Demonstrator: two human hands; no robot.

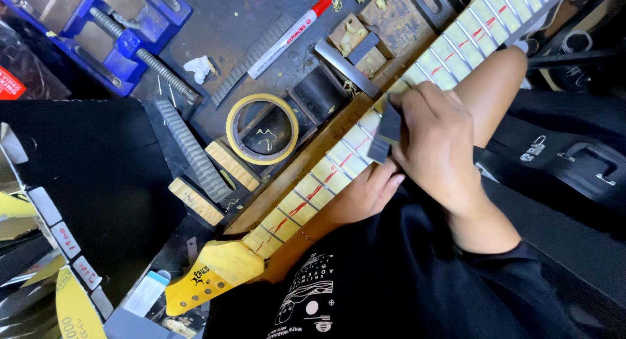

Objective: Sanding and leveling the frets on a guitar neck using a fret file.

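Yellow maple and masked fretboard run diagonally under your hands: the guitar neck (326,176) lies across the table (235,26), its headstock (212,274) well beyond your fingertips toward the lower left. Your right hand (437,143) has its fingers (407,104) clamped on a small dark block (386,135), which touches the taped fretboard. Your left hand (365,192) cups the neck's near edge just below the block, fingers curled together against the wood. Past your fingers, along the neck's far edge, sit a steel bar (345,68) and wooden blocks (355,39), close by, so there is little room on that side. A tape roll (262,129) lies further left, a white marker (287,38) above it, and a blue vise (111,32) well apart at the table's corner. The dark surface is cluttered and flecked with shavings.
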